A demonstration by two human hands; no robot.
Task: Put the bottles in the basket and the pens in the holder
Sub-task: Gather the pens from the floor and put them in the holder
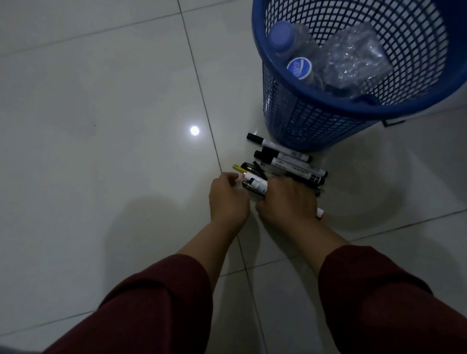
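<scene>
Pens (284, 167) lie in a loose cluster on the tiled floor (91, 106), directly at and just beyond both hands. Nearest the camera, two dark red sleeves (158, 298) lead forward to the hands. Left hand (228, 200) sits at the near-left edge of the cluster, fingers curled inward with the fingertips near a yellow-tipped pen (238, 168); whether it actually pinches a pen cannot be told. Right hand (288, 200) lies palm-down over the near part of the cluster, fingers curled down onto several pens, whose ends stick out on both sides of it; a white pen end (320, 213) shows past its right edge. Beyond the hands, black-capped white markers (279, 148) lie roughly parallel, the farthest just beside the base of the blue mesh basket (317, 122). Basket stands upright on the floor, farther off to the right. Inside it lie clear plastic bottles (349, 59), at least two with blue caps (281, 36).
</scene>
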